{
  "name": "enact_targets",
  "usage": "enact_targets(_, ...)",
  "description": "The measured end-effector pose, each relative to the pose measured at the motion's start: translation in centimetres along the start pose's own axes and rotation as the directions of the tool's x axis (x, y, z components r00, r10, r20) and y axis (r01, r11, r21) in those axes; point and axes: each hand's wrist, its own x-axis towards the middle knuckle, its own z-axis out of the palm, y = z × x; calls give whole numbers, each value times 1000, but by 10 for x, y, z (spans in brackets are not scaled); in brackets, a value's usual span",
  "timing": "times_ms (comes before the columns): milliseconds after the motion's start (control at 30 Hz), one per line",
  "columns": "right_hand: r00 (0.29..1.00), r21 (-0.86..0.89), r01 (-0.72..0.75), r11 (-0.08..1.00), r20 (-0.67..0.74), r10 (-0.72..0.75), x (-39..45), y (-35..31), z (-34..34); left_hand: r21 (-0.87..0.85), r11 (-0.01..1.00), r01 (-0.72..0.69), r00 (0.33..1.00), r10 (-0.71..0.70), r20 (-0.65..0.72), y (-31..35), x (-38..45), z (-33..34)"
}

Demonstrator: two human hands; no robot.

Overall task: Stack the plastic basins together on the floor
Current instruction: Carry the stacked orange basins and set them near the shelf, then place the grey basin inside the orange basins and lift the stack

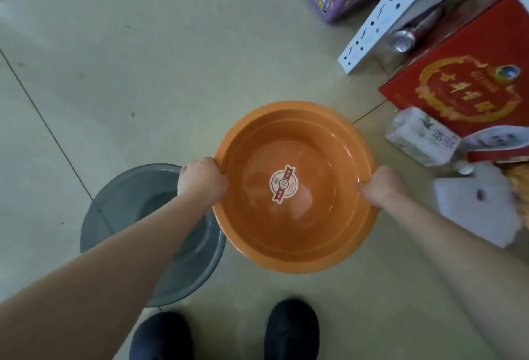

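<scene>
Orange basin [294,188], round, glossy plastic, label at centre, held by both rims: left hand [203,180] and right hand [382,188], fingers clamped over opposite edges. Grey basin [148,233] on the tiled floor [114,73] just left, rims overlapping in view. Open floor ahead; red box [458,87] and clutter crowd the right.

head camera, wide-angle, looks steeply down, close over floor [120,79].

Pale tiled floor [143,59], seemingly cluttered.
</scene>
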Motion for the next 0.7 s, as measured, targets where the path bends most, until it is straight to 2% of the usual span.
enact_targets(100,1000,-20,-8,1000,8,8,19,1,19,65,997,-51,998,53,-38,-4,8,16)
enact_targets(233,1000,-20,-22,1000,-14,22,31,4,23,66,994,-85,992,91,-83,-5,11,23)
enact_targets(467,997,-143,12,990,-71,-22,18,-8,4,34,998,-43,999,43,2,0,5,12)
enact_targets(567,948,-280,176,944,-209,-239,-11,-38,-17,-27,1000,13,999,-15,-50,-8,-11,-15)
enact_targets(700,780,-366,482,796,-233,-580,-80,-97,-25,-3,999,55,979,-54,-195,-54,-44,-62)
